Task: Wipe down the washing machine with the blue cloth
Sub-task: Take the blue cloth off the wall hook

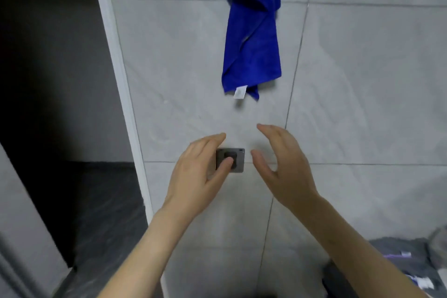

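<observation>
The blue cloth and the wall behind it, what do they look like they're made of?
The blue cloth looks like soft microfibre or terry: matte, fuzzy, hanging in loose folds, with a white label. The wall looks like grey stone-look tile, smooth, with thin grout lines.

The cloth [251,31] is a deep, even royal blue, darker in its folds, with a small white label [240,92] at its lower edge. The wall tiles [362,80] are pale grey with faint lighter marbled streaks and thin darker grey joint lines. The small square fitting [235,159] on the wall is mid grey with a black round centre. The door frame [116,60] is white. The floor [104,201] is dark grey with blurred lighter streaks. At the lower right lies dark grey fabric [399,251] with a purple and white strip.
</observation>
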`<action>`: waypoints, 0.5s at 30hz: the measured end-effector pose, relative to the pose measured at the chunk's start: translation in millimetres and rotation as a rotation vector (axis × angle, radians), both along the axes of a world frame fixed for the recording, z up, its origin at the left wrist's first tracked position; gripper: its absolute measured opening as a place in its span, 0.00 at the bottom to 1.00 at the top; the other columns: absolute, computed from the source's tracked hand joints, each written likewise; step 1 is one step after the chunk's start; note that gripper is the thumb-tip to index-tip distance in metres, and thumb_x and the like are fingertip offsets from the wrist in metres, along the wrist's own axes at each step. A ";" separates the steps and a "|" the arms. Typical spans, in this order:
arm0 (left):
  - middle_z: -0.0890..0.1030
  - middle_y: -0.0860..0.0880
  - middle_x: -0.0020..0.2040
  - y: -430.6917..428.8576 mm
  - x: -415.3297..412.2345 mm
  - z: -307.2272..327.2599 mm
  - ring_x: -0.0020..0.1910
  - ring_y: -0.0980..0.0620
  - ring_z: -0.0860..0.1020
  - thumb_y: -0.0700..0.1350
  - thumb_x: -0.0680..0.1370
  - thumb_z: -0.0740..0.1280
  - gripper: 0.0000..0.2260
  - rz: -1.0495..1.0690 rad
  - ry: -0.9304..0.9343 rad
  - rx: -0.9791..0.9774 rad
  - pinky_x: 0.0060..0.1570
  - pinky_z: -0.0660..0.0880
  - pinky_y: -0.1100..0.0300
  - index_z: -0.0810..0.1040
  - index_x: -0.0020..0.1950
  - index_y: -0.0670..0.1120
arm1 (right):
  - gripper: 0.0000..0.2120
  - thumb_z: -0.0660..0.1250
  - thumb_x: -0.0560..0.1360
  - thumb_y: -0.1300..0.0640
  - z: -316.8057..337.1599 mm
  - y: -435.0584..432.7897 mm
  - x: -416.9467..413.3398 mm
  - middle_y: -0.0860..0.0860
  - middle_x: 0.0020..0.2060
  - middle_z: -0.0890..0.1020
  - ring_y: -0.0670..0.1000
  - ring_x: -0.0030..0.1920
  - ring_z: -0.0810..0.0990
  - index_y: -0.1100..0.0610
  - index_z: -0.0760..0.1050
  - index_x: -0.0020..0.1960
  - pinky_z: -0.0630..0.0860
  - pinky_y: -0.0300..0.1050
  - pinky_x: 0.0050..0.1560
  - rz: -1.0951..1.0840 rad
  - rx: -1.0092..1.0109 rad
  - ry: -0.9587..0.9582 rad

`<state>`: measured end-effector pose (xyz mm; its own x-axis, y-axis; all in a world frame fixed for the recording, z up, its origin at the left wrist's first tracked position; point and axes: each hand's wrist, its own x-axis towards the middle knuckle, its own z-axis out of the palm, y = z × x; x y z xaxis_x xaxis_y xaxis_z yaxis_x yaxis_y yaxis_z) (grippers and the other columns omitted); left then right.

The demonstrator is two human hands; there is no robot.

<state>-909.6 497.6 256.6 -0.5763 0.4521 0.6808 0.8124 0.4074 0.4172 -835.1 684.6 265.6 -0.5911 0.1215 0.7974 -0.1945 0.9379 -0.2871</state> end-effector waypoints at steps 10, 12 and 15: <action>0.74 0.52 0.70 24.7 -106.8 161.6 0.69 0.55 0.69 0.53 0.80 0.62 0.23 0.001 0.388 0.215 0.66 0.63 0.65 0.71 0.73 0.47 | 0.29 0.63 0.76 0.45 167.9 15.2 -82.4 0.51 0.70 0.68 0.50 0.69 0.67 0.51 0.64 0.75 0.66 0.39 0.64 -0.091 -0.007 0.439; 0.73 0.51 0.72 29.8 -123.0 185.4 0.70 0.53 0.69 0.53 0.79 0.63 0.24 0.008 0.434 0.237 0.69 0.64 0.60 0.71 0.74 0.47 | 0.34 0.64 0.76 0.41 199.7 17.3 -100.6 0.52 0.74 0.62 0.51 0.73 0.62 0.46 0.57 0.78 0.63 0.43 0.68 -0.109 -0.049 0.455; 0.72 0.50 0.73 36.2 -145.8 211.7 0.72 0.49 0.69 0.53 0.79 0.63 0.25 0.033 0.511 0.248 0.71 0.66 0.50 0.69 0.75 0.47 | 0.40 0.63 0.74 0.35 243.0 20.2 -128.8 0.53 0.76 0.59 0.53 0.74 0.59 0.42 0.49 0.79 0.63 0.50 0.70 -0.096 -0.139 0.441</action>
